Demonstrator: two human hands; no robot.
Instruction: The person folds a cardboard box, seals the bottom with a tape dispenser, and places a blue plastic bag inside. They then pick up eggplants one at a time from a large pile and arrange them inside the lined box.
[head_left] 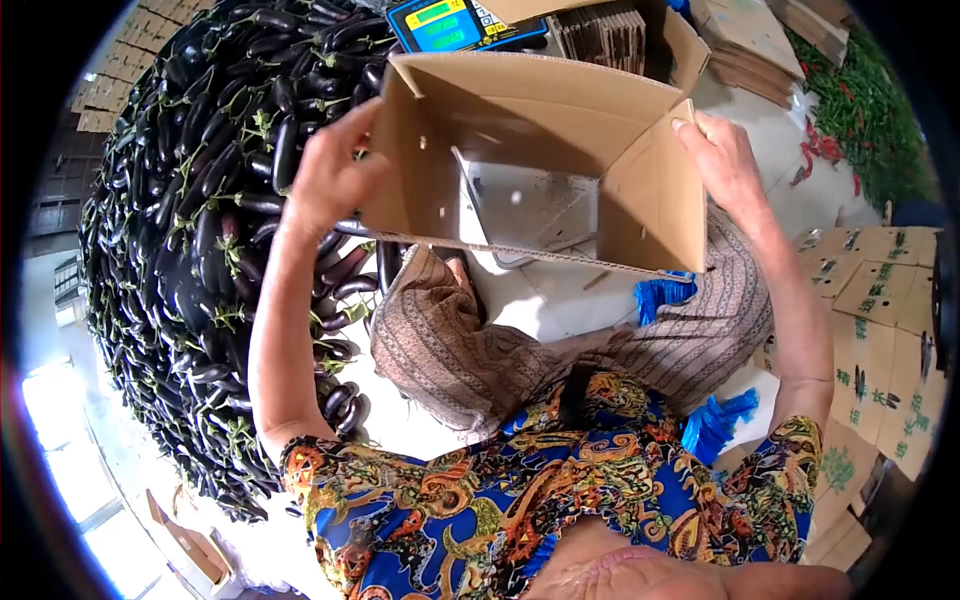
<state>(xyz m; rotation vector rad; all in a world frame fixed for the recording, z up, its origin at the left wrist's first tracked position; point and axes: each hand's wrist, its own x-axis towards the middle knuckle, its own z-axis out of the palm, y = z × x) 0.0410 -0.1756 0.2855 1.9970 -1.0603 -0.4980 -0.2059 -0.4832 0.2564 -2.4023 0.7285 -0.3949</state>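
Note:
Between my hands is an open cardboard box (pixel 520 95), its top facing me. Through its open bottom shows a shiny metal plate (pixel 530 200), which looks like the platform of a weighing scale. My left hand (pixel 340 170) is at the box's left wall, fingers closed on its edge and partly hidden behind it. On the other side, my right hand (pixel 725 165) grips the top edge of the right wall, with the thumb on the inner face. A scale display (pixel 440 25) with lit green digits stands just behind the box.
A large heap of eggplants (pixel 200 200) fills the left side. Folded cardboard (pixel 605 40) stands behind the box. Green and red peppers (pixel 865 115) lie at the far right, above printed flat cartons (pixel 880 340). Blue plastic strips (pixel 715 425) lie by my legs.

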